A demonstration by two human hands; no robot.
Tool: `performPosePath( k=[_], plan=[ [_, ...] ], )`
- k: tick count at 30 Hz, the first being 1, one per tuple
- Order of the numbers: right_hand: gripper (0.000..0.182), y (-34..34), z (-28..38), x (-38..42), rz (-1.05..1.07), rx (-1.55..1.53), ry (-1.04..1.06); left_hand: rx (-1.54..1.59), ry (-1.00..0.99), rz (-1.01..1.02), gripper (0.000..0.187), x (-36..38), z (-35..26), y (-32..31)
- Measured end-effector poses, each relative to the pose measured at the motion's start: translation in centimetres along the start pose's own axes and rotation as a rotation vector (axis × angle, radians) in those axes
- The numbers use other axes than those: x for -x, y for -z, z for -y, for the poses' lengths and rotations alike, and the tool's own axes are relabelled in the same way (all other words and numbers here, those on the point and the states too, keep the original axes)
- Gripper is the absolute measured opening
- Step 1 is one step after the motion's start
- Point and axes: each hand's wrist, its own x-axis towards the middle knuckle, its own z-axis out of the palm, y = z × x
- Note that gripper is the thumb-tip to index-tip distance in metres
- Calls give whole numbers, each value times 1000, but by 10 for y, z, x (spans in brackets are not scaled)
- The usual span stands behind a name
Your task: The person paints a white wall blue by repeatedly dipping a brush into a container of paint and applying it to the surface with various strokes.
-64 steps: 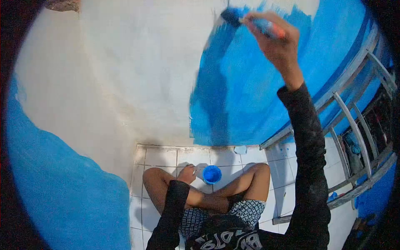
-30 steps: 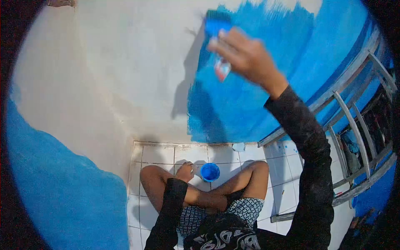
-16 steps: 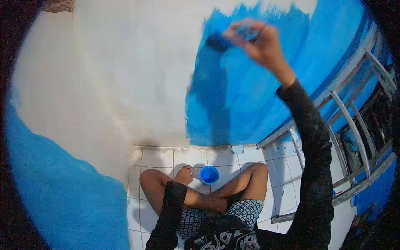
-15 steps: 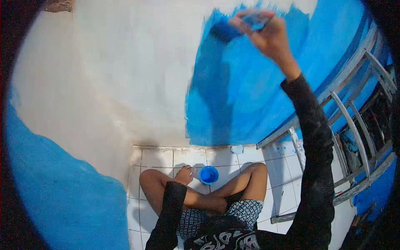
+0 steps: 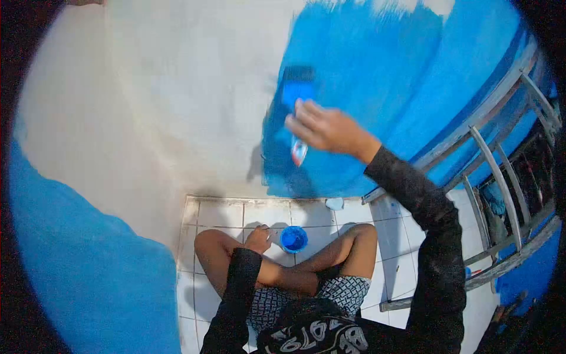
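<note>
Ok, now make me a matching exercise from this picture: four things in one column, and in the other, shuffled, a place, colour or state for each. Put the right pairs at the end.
Things
1. paintbrush
2. paint cup
3. ladder-like frame
4. shorts

Descriptions
A. greyish, along the right side of the view
B. dark and light, with a repeating pattern
C. held in the right hand, in front of the wall
D. blue, standing on the white tiles

Right pairs: 1-C, 2-D, 3-A, 4-B
</note>
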Motion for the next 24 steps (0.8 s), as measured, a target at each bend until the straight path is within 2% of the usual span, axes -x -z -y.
performPosePath(
  k=[1, 4, 5, 6, 7, 8, 9, 11, 13, 15, 16, 18, 19, 21, 23, 24],
  plan=[
    [33, -9, 19, 3, 33, -89, -18, -25, -65, -53, 33, -7, 19, -19],
    [34, -35, 74, 16, 103, -316, -59, 98, -161, 23, 28, 21, -38, 54],
    [34, -41, 90, 21, 96, -315, -56, 94, -157, 17, 28, 17, -32, 33],
    [35, -47, 106, 25, 132, -415, -91, -65, -41, -24, 30, 12, -17, -6],
    [36, -53, 113, 26, 166, -515, -125, -225, 76, -67, 33, 9, -9, -25],
    [32, -58, 113, 23, 181, -768, -256, -233, 83, -74, 33, 10, -12, -17],
    [32, -61, 108, 23, 171, -769, -251, -165, 35, -77, 31, 15, -19, -3],
    [24, -64, 82, 23, -18, -963, -458, -29, -62, -78, 27, 26, -35, 33],
    [17, -37, 47, 1, -179, -790, -503, 48, -106, -77, 26, 24, -38, 47],
    [21, -15, 20, -12, -193, -660, -572, 84, -125, -50, 25, 24, -37, 44],
    [21, -2, 11, -20, -180, -664, -573, 96, -124, -44, 25, 21, -30, 36],
    [28, 16, 2, -28, -346, -433, -506, 48, -242, -65, 26, 12, -13, 11],
    [28, 15, 6, -23, -333, -439, -507, 60, -241, -59, 26, 14, -26, 20],
    [35, 9, 27, -9, -269, -248, -318, 161, 51, 27, 34, 23, -59, 59],
    [38, -20, 67, 7, -152, -220, -293, 153, 28, 51, 36, 18, -42, 43],
    [38, -36, 89, 17, -90, -233, -302, 136, 77, 134, 40, 16, -42, 45]
  ],
)
